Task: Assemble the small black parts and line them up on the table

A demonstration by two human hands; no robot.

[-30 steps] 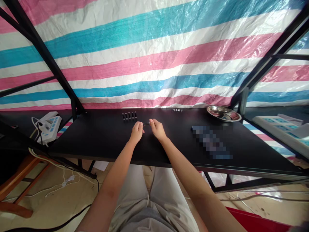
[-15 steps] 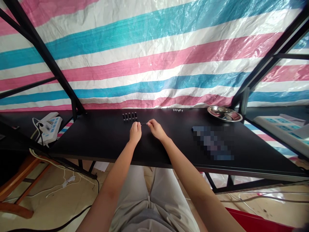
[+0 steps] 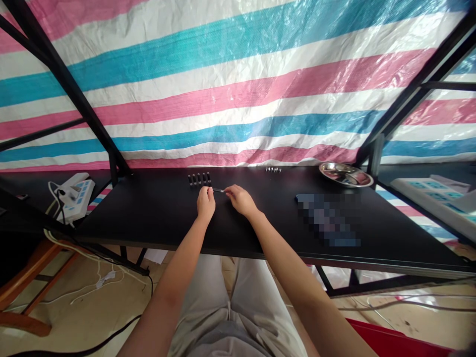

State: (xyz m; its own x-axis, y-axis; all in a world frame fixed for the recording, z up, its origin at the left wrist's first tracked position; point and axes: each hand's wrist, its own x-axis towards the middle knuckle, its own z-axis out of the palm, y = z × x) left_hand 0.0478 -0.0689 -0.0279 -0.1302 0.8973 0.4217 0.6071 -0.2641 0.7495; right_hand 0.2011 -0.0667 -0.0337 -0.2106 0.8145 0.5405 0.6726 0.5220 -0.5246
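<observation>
My left hand (image 3: 206,204) is closed, thumb and fingertips pinching one end of a thin dark rod with a silvery stretch (image 3: 219,190). At its other end, my right hand (image 3: 241,199) pinches it between thumb and fingers. The rod lies roughly level between the two hands, just above the black table (image 3: 159,213); its exact kind is too small to tell. Just beyond my left hand stands a row of several short black pieces with silvery ends (image 3: 199,179). Farther right, near the back edge, several tiny shiny silver pieces (image 3: 273,170) lie in a row.
A round steel dish (image 3: 345,175) sits at the back right. In front of it is a blurred-out dark flat object (image 3: 327,220). Power strips (image 3: 76,198) with cables are at the left, beyond a black frame post (image 3: 100,129). Striped plastic sheeting (image 3: 238,99) hangs behind.
My left hand has shifted slightly to the left, and the gap between the hands is wider. More of the rod, with its silvery part, now shows between them.
</observation>
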